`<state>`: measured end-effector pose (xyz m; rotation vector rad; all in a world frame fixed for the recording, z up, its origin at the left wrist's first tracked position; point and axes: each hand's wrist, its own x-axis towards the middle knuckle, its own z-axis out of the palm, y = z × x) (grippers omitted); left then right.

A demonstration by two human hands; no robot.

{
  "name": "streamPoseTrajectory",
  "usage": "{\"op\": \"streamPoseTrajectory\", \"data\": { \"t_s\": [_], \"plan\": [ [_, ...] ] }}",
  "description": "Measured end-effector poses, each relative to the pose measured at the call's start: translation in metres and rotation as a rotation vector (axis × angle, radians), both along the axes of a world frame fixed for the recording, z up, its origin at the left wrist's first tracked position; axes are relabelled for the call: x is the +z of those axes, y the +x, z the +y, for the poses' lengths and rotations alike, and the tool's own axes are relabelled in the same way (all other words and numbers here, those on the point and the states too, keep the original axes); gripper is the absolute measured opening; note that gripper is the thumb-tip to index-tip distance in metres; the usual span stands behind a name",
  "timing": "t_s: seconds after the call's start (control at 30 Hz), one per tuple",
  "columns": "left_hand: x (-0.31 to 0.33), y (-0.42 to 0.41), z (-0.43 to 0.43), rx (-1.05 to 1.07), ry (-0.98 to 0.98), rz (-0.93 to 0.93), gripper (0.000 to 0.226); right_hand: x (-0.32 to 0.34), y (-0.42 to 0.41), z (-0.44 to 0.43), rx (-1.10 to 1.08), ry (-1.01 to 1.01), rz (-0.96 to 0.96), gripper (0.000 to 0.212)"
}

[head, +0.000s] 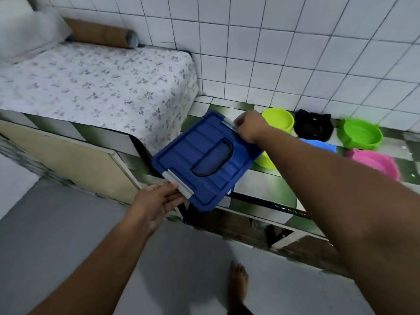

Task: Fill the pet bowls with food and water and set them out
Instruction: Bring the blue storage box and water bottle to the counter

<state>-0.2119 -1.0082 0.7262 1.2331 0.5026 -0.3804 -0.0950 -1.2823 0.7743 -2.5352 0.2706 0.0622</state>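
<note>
A blue box lid (204,160) with grey latches sits tilted over the counter's front edge. My left hand (156,198) touches the near grey latch (179,185) with straight fingers. My right hand (250,126) pinches the far grey latch (229,122). Several pet bowls stand on the counter behind: a lime bowl (278,120), a black cat-eared bowl (313,128), a green bowl (360,136), a pink bowl (375,163), a blue bowl (318,144) partly behind my right arm, and another lime bowl (264,161) half hidden by the lid. Whatever is below the lid is hidden.
The tiled counter (261,187) runs along a white tiled wall (272,53). A floral cloth (95,87) covers its left part, with a brown roll (102,34) at the back. A beige cabinet door (68,155) is below. My bare foot (238,283) stands on the grey floor.
</note>
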Motion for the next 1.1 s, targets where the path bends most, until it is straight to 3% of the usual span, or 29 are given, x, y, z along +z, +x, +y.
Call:
{"op": "streamPoseTrajectory", "data": {
  "t_s": [0.33,0.9,1.0,1.1],
  "plan": [
    [-0.026,0.067,-0.074,0.209,-0.077,0.095,0.011,-0.015,0.126,-0.023,0.171,-0.023,0.041,0.032],
    [-0.030,0.091,-0.107,0.287,-0.085,0.109,0.009,-0.040,0.179,-0.034,0.226,0.017,0.071,0.045],
    [-0.025,0.092,-0.100,0.179,-0.004,0.115,0.019,-0.039,0.171,-0.027,0.213,-0.017,0.042,0.048],
    [-0.017,0.093,-0.084,-0.117,0.195,0.140,0.035,-0.036,0.156,-0.022,0.158,0.003,-0.019,0.048]
  ]
}}
